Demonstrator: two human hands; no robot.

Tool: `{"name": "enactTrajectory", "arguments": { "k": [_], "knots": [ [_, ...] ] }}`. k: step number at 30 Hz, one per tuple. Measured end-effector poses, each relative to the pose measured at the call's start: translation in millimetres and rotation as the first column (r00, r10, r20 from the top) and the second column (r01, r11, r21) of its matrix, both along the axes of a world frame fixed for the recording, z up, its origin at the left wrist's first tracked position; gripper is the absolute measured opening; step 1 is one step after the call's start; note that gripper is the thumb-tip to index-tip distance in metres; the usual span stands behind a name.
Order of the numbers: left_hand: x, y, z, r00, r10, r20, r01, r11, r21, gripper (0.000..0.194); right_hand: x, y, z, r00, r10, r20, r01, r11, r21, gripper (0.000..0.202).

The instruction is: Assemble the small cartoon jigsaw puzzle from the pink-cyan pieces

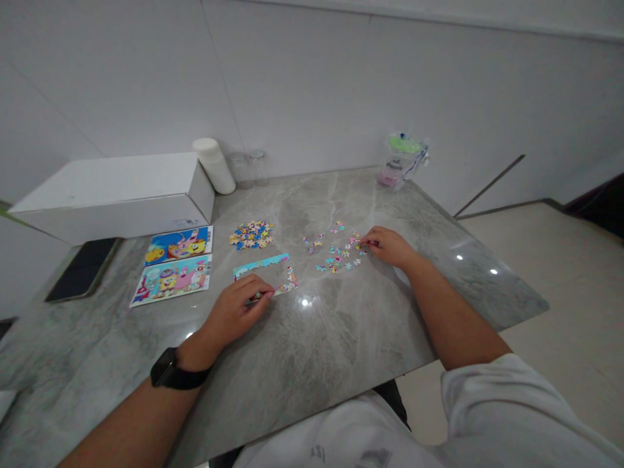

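A partly assembled jigsaw puzzle (263, 262) lies on the table, its colourful border pieces framing a bare middle. My left hand (238, 307) rests over its lower left edge, thumb and forefinger nearly meeting; what lies between them is hard to make out. Loose puzzle pieces (336, 259) are spread to the right of the puzzle. At their right edge, my right hand (389, 246) has its fingertips pinched together on a small puzzle piece (362, 246), largely hidden by the fingers. Behind the puzzle sits a denser pile of puzzle pieces (252, 234), several showing blue and yellow.
Two cartoon picture cards (173, 279) lie left of the puzzle, beside a dark phone (84, 268). Along the wall stand a white box (117, 188), a white bottle (214, 166) and two clear glasses (257, 168). A plastic bag (400, 161) sits at the back right corner.
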State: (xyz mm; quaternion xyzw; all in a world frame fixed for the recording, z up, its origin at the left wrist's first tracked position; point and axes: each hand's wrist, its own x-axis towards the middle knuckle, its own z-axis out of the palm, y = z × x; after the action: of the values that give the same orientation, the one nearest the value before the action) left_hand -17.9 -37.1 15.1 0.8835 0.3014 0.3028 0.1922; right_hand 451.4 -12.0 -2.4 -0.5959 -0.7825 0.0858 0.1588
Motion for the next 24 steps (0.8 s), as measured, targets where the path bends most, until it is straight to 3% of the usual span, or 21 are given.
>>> {"name": "enactTrajectory", "arguments": {
  "k": [5, 9, 17, 24],
  "knots": [
    [1, -1, 2.7, 1.000, -0.008, 0.010, 0.007, 1.000, 0.006, 0.018, 9, 1, 1.1, 0.999, 0.012, 0.049, -0.010, 0.999, -0.047, 0.036],
    [1, -1, 2.1, 1.000, 0.000, 0.003, 0.000, 1.000, 0.000, 0.020, 14, 3, 0.2, 0.994, -0.076, 0.073, 0.076, 0.997, -0.002, 0.031],
    [1, -1, 2.3, 1.000, 0.003, -0.004, -0.003, 1.000, -0.009, 0.020, 0, 7, -15.7, 0.984, -0.127, 0.123, 0.121, 0.991, 0.056, 0.047],
    [1, 0, 0.7, 1.000, 0.008, -0.011, -0.009, 1.000, -0.010, 0.020, -3, 6, -11.2, 0.976, -0.195, 0.098, 0.182, 0.975, 0.129, 0.039]
  ]
}}
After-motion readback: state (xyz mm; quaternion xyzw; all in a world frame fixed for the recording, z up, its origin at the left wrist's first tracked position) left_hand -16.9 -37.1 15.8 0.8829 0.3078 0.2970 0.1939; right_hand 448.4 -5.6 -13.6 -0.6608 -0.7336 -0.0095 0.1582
